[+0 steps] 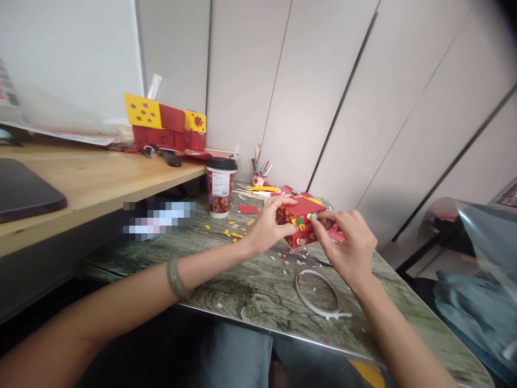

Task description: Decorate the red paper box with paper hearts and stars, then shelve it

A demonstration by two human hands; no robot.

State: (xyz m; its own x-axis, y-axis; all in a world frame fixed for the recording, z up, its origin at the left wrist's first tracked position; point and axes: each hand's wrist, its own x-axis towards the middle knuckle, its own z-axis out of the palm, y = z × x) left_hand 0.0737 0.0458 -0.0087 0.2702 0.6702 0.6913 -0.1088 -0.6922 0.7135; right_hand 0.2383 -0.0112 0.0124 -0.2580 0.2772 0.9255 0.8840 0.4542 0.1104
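Note:
A small red paper box point(301, 205) is held up over the table, tilted, with gold stars on its left side and colourful paper cutouts on the side facing me. My left hand point(271, 225) grips it from the left, thumb on the front and fingers over the top. At the box's right edge, my right hand point(349, 240) is closed in a pinch, its thumb tip against a pale yellow paper cutout point(312, 216). A roll of double-sided tape point(319, 292) lies below the hands, its loose end to the right.
Paper scraps point(233, 234) litter the wood-grain table point(258, 285). Beyond the hands are a lidded paper cup point(221, 188), a pen holder point(259, 179) and thin sticks. Red and yellow boxes point(165, 126) stand on a raised wooden shelf point(100, 172) at left. A blurred patch point(159, 221) lies beneath it.

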